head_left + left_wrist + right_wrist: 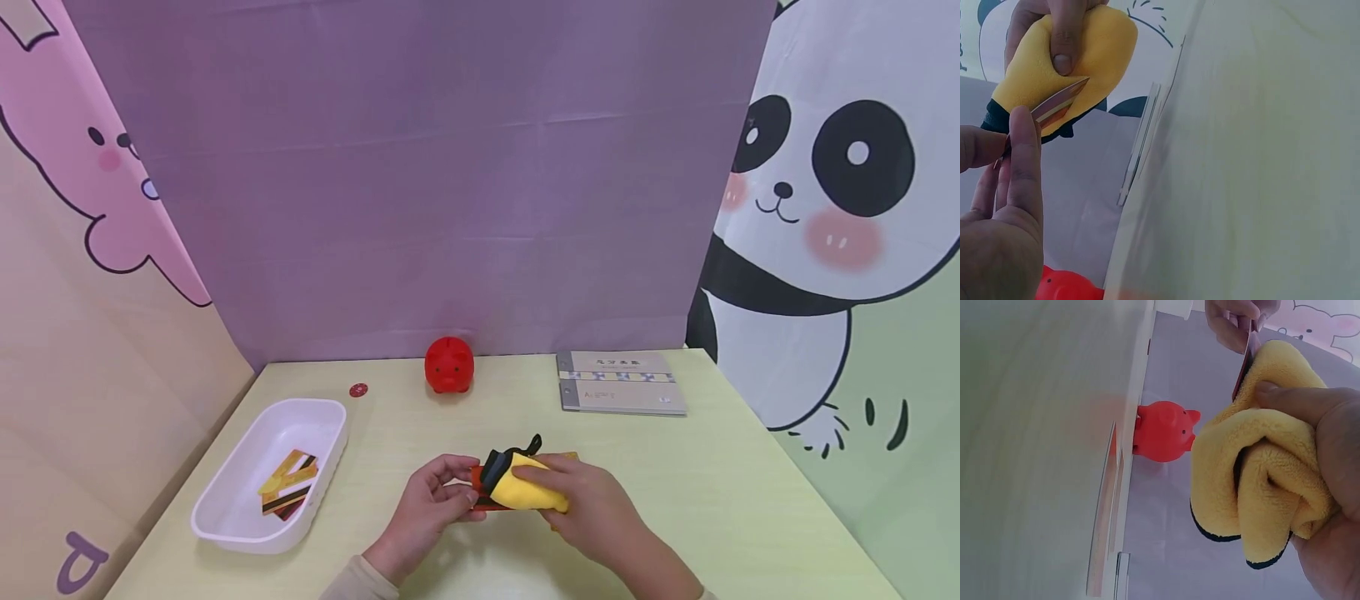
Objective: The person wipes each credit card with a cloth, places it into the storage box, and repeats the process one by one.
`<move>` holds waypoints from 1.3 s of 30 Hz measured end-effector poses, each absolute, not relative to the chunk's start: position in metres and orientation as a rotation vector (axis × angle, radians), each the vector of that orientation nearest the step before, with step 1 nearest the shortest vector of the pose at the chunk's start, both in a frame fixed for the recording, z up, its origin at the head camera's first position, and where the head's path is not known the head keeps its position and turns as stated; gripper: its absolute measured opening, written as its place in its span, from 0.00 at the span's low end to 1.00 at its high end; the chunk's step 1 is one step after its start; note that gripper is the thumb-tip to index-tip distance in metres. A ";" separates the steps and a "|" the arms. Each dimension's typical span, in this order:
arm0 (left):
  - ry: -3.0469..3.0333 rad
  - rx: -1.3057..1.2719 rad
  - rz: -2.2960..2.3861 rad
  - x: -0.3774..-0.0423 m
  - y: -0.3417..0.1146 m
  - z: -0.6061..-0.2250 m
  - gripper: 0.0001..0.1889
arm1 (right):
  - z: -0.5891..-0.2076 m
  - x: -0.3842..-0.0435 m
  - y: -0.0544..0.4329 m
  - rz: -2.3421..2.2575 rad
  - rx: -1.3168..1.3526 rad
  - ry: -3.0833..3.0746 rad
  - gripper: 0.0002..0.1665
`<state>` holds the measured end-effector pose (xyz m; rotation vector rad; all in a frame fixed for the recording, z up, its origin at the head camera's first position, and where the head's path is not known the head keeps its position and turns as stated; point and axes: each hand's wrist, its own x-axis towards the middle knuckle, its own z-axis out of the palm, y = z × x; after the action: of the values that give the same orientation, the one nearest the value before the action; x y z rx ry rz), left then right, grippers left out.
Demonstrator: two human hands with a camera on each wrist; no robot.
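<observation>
A red card is held above the table — the left hand pinches 1 end, the right hand grips a yellow cloth against it. Off to the left, a white tray holds loose cards; farther back are 1 red piggy bank and 1 grey notebook.

Open lane on the pale yellow worktop between the white plastic tray and the left hand; tray walls bar the left. Direct path between left and right hand blocked: yellow plush cloth and thin red card bridge it. Passable strip beyond cloth, short of the red piggy bank. Second gap: bank to grey rectangular notebook. Wide room right of right hand. Purple fabric backdrop closes the rear.
</observation>
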<state>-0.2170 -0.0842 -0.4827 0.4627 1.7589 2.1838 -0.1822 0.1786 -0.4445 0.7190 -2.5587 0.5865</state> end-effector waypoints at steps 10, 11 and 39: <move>1.793 0.486 2.210 -0.218 -0.085 -0.486 0.22 | -0.444 -0.184 0.188 0.456 0.833 -2.581 0.39; 1.799 0.484 2.213 -0.218 -0.086 -0.486 0.22 | -0.444 -0.185 0.189 0.455 0.818 -2.604 0.39; 1.695 0.562 2.203 -0.216 -0.081 -0.488 0.24 | -0.450 -0.185 0.186 0.525 0.781 -2.548 0.39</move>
<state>-0.2157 -0.0808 -0.4883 0.5625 1.6954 2.2029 -0.1850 0.1855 -0.4502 0.7807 -2.5479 0.5247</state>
